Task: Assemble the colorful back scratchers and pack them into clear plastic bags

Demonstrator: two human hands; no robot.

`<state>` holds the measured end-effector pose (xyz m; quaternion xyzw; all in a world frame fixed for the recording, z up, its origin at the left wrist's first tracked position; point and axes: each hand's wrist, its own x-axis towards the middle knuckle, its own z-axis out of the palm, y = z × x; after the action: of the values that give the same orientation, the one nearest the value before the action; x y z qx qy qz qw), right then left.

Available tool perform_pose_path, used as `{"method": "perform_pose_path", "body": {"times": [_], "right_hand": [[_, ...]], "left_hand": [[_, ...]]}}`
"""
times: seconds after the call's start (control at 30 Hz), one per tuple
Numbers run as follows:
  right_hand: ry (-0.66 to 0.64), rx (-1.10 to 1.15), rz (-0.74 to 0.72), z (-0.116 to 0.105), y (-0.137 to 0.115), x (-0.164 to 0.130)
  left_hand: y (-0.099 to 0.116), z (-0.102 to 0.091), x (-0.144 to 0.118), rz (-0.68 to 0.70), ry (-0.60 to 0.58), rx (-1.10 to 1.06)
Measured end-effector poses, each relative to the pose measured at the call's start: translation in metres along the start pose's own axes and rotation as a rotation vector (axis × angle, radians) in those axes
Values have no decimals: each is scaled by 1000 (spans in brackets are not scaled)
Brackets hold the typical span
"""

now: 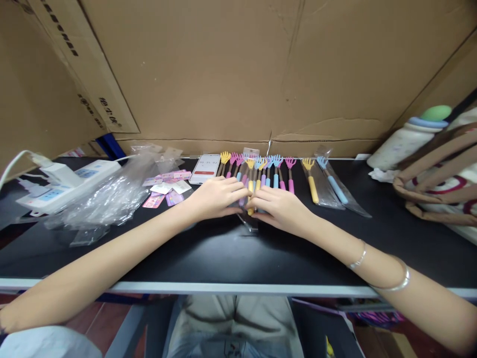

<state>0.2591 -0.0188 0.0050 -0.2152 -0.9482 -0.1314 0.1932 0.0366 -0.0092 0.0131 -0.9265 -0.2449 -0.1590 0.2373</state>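
I see a phone [206,168] at eleven o'clock, a power strip [63,185] at nine, plastic bags [108,196] beside it, a bottle [404,141] at two.

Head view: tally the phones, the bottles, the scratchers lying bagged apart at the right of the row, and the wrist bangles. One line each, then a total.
Phone: 1
Bottle: 1
Bagged scratchers: 2, one yellow-handled, one blue-handled
Bangles: 2, one thin, one wider
Total: 6
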Motion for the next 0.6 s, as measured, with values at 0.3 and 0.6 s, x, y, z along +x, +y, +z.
{"method": "perform_pose_path", "body": {"times": [0.3, 0.6], "right_hand": [[15, 55, 127, 0, -1, 1], [5, 33, 153, 1, 0, -1]], "left_hand": [[17, 18, -7, -76, 143, -17], [21, 17, -8, -56, 207, 52]]}}
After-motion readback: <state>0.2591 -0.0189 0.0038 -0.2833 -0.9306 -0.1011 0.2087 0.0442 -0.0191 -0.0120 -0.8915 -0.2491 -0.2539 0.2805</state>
